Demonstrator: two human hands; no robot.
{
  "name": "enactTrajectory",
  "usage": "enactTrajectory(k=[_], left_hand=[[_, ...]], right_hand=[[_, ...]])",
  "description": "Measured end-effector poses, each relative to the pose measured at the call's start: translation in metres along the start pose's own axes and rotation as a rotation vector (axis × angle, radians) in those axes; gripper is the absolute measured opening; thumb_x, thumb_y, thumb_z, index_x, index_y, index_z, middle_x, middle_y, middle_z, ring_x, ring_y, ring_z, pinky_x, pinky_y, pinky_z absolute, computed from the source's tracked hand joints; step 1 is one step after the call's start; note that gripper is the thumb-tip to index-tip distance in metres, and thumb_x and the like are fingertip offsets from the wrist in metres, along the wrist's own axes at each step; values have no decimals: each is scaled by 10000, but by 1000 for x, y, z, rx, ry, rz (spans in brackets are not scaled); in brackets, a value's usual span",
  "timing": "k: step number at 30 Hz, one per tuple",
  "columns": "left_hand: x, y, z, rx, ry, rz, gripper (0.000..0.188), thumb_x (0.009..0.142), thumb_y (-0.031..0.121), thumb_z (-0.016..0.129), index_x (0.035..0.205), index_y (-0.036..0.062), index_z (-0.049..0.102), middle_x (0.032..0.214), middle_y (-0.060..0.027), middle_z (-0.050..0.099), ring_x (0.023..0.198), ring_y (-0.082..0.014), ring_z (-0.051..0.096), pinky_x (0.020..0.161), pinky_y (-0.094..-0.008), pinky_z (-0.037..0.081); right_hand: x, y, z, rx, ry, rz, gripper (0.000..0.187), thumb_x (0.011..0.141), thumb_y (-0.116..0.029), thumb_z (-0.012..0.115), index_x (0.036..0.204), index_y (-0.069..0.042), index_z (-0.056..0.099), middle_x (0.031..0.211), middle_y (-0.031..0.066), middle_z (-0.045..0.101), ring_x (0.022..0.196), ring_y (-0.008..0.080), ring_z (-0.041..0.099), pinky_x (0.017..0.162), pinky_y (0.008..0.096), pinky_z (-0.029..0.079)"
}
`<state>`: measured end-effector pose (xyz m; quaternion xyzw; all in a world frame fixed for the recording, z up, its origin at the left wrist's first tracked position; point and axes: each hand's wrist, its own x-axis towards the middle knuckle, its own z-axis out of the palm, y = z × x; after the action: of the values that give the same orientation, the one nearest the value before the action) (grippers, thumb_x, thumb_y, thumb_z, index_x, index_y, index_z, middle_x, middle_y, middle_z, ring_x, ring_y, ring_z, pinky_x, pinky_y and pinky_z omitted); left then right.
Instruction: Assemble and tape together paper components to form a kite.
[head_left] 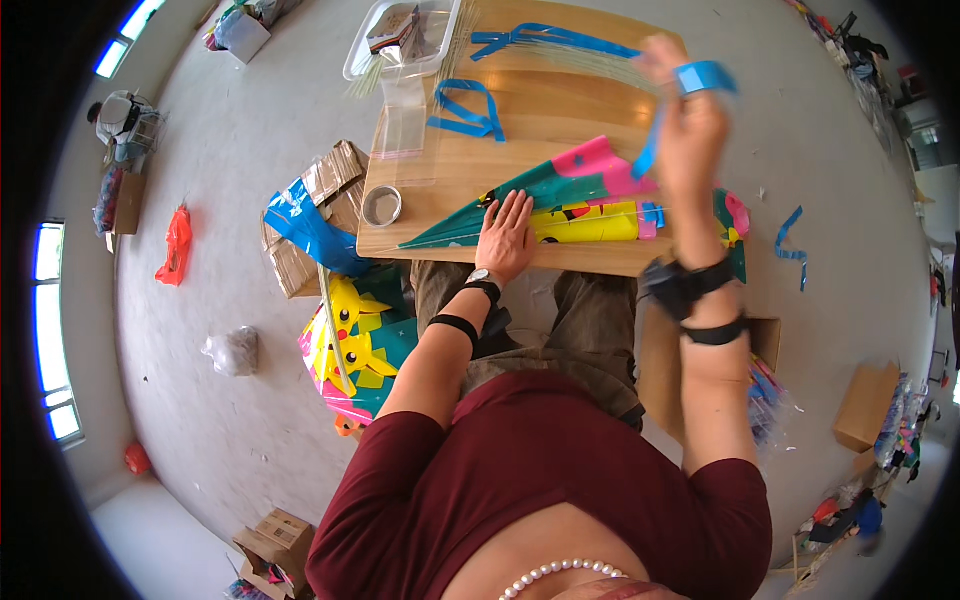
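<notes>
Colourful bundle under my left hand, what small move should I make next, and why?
Probably lower your right hand and lay its blue strip across the bundle: your left hand already lies flat on it, steadying it, and no blue strip appears to go round its middle, while the right hand's strip is raised above the table.

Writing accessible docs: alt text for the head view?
A left hand rests on a folded green, pink and yellow plastic sheet on a pale wooden table; the blurred right hand holds a glossy blue plastic strip.
</notes>
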<state>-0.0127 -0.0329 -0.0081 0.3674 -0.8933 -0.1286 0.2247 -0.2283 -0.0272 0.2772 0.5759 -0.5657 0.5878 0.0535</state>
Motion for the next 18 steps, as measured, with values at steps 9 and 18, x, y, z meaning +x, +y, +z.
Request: enactTrajectory(k=[9,18], left_hand=[[29,12,-30,-193,-428,-170,586,934,289,565,1459,39,488,1540,-163,470,1471,-311,383,1224,-481,266],[-11,-22,49,-45,126,18,579,923,276,586,1438,28,496,1512,-193,487,1454,-347,394,1208,-481,296]], right_hand=[[-199,3,182,-80,-376,298,496,886,28,603,1345,-153,652,1095,225,708,943,414,677,783,482,546],[-222,20,219,-10,-501,427,463,873,-10,621,1327,-98,646,995,243,704,887,421,683,769,488,556]])
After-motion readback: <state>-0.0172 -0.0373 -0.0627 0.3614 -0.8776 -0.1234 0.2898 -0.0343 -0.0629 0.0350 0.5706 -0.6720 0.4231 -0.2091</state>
